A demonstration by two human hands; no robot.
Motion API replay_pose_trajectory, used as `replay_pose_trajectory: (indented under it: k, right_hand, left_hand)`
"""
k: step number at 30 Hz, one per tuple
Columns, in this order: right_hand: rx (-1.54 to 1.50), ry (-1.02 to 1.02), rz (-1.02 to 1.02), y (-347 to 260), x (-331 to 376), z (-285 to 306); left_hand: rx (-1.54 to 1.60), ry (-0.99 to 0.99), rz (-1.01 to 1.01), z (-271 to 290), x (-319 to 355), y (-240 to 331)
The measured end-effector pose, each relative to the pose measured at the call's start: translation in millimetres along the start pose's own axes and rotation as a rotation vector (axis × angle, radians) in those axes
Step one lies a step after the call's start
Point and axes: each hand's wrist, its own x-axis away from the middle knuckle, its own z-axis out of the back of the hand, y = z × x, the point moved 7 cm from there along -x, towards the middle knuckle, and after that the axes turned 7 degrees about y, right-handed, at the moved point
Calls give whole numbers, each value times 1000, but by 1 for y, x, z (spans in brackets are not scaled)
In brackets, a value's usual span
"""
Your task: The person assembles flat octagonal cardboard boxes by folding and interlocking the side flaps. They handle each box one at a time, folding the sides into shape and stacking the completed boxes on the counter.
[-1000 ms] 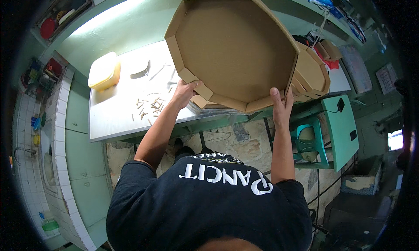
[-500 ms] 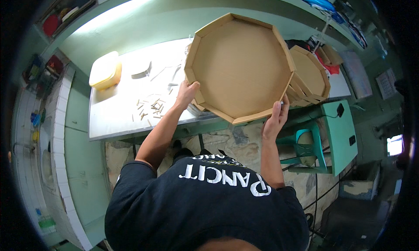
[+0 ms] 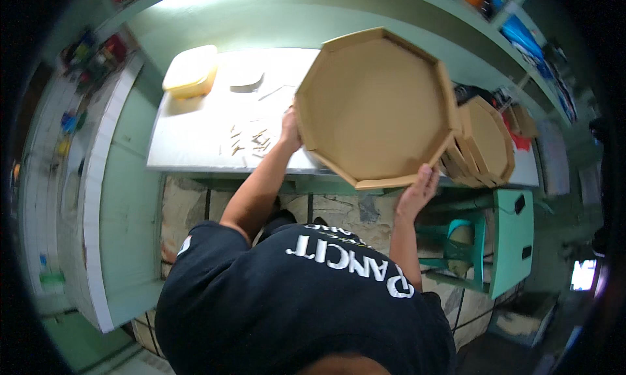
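In the head view, the person holds one big cardboard tray (image 3: pixel 378 107) with eight sides and a low raised rim, above the white table (image 3: pixel 189 147). The tray is tilted, its open side faces the camera, and its lower edge is over the front edge of the table.

The left hand (image 3: pixel 289 128) is closed on the left rim of the tray; the fingers go behind the cardboard, so only the back of the hand and the wrist are seen. The right hand (image 3: pixel 417 191) is at the lower right edge of the tray. Its fingers are nearly straight and only loosely bent, and they press on the rim from below; it supports the tray more than it grips it.

Just to the left of the left hand, small pale scraps (image 3: pixel 251 140) lie scattered on the table. Farther from this hand, near the back left corner of the table, there is a yellow box (image 3: pixel 190 72). Just beyond the right hand, a stack of similar cardboard trays (image 3: pixel 486 143) leans on the table, close beside the held tray. Below the right hand a teal stool (image 3: pixel 460 244) stands on the floor, beside a green cabinet (image 3: pixel 512 241).
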Motion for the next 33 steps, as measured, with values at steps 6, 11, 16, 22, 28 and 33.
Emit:
replay_pose_trajectory:
  k: [6,11,16,22,28,33]
  right_hand:
    - [-3,92,-213,32,-2,7]
    - [-257,247,-348,43,-33,40]
    - [-258,439,-175,-9,-106,114]
    - [-393,363,-242,10,-124,109]
    - [-782,335,-269,31,-182,104]
    - [-563,407,-65,-29,-257,168]
  left_hand:
    - [-88,-75,-165,16,-5,-1]
    - [-791,71,-431,60,-45,24]
    - [-1553,245,-740,101,-62,70]
    - [-1096,215,-936,46,-24,91]
    - [-1046,72,-1163,-12,14,88]
    - [-920,82,-911,17,1,87]
